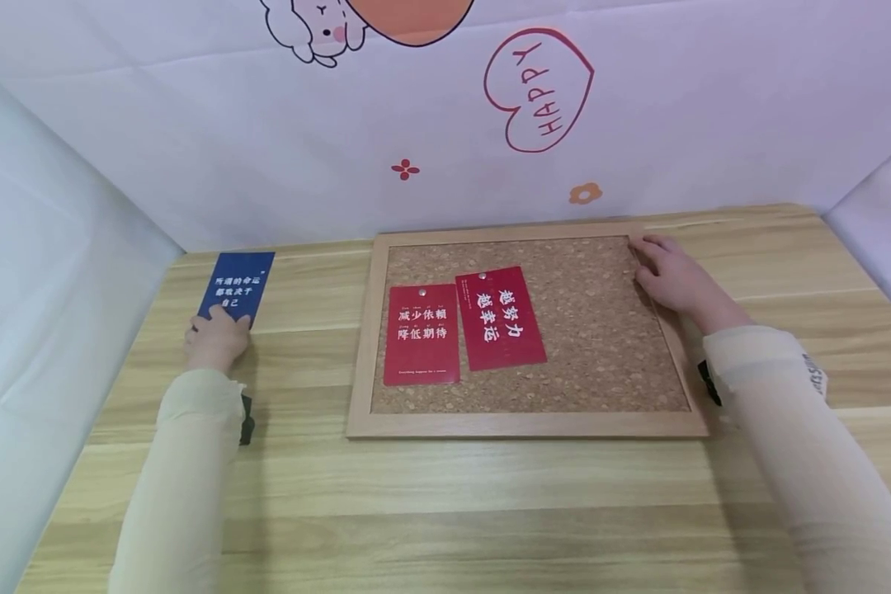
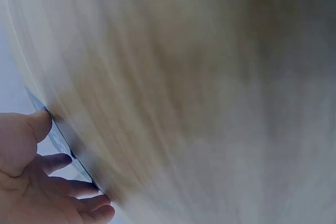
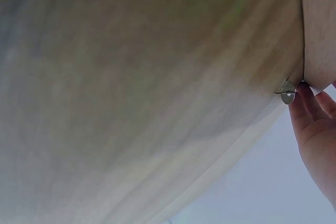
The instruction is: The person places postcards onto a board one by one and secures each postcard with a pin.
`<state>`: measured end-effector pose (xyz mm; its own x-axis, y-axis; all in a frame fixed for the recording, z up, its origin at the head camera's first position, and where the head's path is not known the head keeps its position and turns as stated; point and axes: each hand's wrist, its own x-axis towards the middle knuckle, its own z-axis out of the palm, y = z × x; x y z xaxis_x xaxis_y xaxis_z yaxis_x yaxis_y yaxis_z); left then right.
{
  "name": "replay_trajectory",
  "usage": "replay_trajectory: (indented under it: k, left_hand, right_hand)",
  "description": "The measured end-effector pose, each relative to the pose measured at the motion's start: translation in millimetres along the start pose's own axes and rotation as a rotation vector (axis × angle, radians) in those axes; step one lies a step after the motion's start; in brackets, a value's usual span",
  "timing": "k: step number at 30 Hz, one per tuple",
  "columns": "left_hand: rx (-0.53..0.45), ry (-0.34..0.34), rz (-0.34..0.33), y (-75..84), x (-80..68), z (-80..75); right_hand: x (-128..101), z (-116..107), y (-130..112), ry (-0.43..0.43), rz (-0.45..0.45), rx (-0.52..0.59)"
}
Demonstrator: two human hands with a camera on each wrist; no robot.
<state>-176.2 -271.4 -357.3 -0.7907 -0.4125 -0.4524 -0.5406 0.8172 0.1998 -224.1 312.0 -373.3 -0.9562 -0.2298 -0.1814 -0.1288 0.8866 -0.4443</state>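
My left hand (image 1: pixel 219 340) lies over the lower part of a blue card (image 1: pixel 248 271) with white lettering, flat on the table at the far left. Thumb and fingertips stand spread along the card's edge in the left wrist view. At the upper right corner of a wood-framed corkboard (image 1: pixel 601 330), my right hand (image 1: pixel 676 276) touches the frame with fingers and thumb apart. Beside those fingertips, a small round metal piece (image 3: pixel 287 94) shows in the right wrist view. Two red cards lie on the cork: one upright (image 1: pixel 421 363), the other tilted (image 1: pixel 503 351).
The wood-grain table (image 1: pixel 453 528) carries the board, whose top edge lies near a white printed cloth wall (image 1: pixel 304 148). More white cloth (image 1: pixel 37 272) closes off the left side.
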Motion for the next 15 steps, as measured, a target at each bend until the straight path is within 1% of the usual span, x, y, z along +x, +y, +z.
replay_trajectory:
  k: [4,11,15]
  left_hand:
    - [0.004,0.003,0.004,-1.5,0.0,-0.4]
    - [0.05,-0.014,0.032,-4.1,0.1,-1.0]
    - [0.056,-0.006,0.038,-5.0,0.4,-1.0]
  right_hand:
    - [-0.1,0.1,0.0,-0.003,0.009,0.009]
    - [0.5,0.1,0.4,-0.001,0.014,0.018]
    - [0.7,-0.1,-0.1,-0.004,0.015,0.022]
